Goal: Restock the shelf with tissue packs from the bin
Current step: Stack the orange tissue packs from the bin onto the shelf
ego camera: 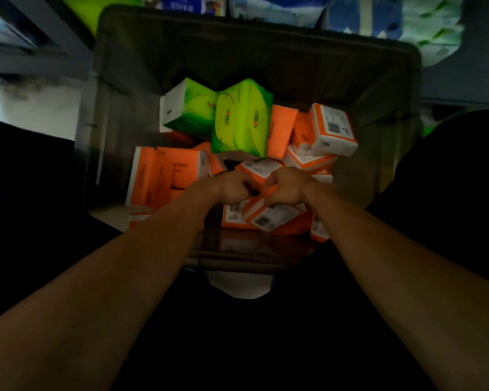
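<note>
Left hand and right hand are down in the grey plastic bin, knuckles nearly touching.
Right hand curls onto the tilted orange-and-white tissue pack directly beneath it, long axis roughly crosswise. Left hand is curled too, can't tell whether it holds anything. Green tissue packs lie farther back.

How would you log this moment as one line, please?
phase: picking | bin: orange tissue packs, two green packs on top | left hand, right hand: grip orange tissue packs
</note>
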Action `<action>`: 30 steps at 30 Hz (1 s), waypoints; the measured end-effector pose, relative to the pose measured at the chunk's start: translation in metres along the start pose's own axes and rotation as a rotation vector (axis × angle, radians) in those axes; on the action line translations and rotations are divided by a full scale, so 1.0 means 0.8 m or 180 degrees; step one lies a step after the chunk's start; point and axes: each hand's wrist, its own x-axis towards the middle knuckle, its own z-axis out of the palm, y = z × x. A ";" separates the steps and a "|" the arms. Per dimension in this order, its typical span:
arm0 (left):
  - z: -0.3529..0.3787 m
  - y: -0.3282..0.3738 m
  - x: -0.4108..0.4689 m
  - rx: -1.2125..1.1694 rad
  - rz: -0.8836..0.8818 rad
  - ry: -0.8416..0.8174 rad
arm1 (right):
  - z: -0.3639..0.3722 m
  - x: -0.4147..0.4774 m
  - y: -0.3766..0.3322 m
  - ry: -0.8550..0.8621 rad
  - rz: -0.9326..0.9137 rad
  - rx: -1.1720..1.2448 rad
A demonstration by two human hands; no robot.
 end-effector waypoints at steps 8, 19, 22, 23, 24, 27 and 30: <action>-0.083 0.009 -0.063 -0.0099 -0.0247 -0.0140 | -0.039 -0.048 -0.036 0.0331 -0.0360 0.2157; -0.173 0.035 -0.196 0.1251 0.0866 0.2413 | -0.107 -0.117 -0.120 -0.0550 -0.0387 0.4689; -0.183 0.044 -0.232 0.1315 0.1294 0.3029 | -0.135 -0.132 -0.146 -0.0324 -0.0779 0.5312; -0.185 0.044 -0.243 0.1213 0.1394 0.3221 | -0.144 -0.137 -0.155 -0.0212 -0.0920 0.5434; -0.185 0.046 -0.254 0.1067 0.1456 0.3417 | -0.152 -0.141 -0.164 -0.0071 -0.1065 0.5453; -0.191 0.049 -0.283 -0.0171 0.1544 0.3760 | -0.171 -0.156 -0.189 0.0416 -0.1465 0.5191; -0.203 0.062 -0.310 -0.1847 0.1589 0.3865 | -0.190 -0.166 -0.209 0.0780 -0.1813 0.4928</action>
